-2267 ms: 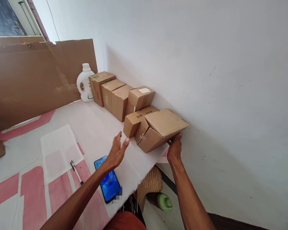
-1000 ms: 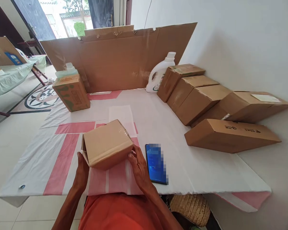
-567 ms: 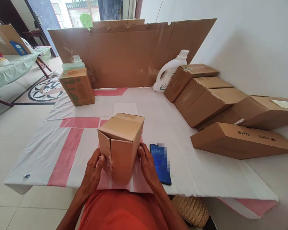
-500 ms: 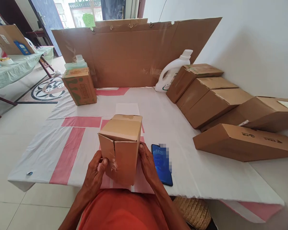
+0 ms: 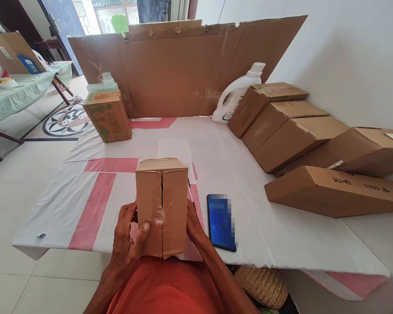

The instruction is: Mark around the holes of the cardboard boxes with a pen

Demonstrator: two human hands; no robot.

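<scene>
A small brown cardboard box stands upright near the table's front edge, close to my red shirt. A seam with clear tape on it runs down its near face. My left hand grips the box's left side, thumb on the near face and the other fingers partly hidden at the side. Against the right side is my right hand, its fingertips hidden behind the box. Just beyond it shows a thin dark and pale edge that I cannot make out. A dark phone lies to the right of that hand.
Several cardboard boxes line the right side by the wall. Behind them stands a white jug, and a large cardboard sheet rises at the back. A printed carton is at the back left, with a translucent bottle behind it.
The box has turned so that its seamed face points straight at me. My right hand has slid lower and farther behind its right side. The view has shifted slightly.
</scene>
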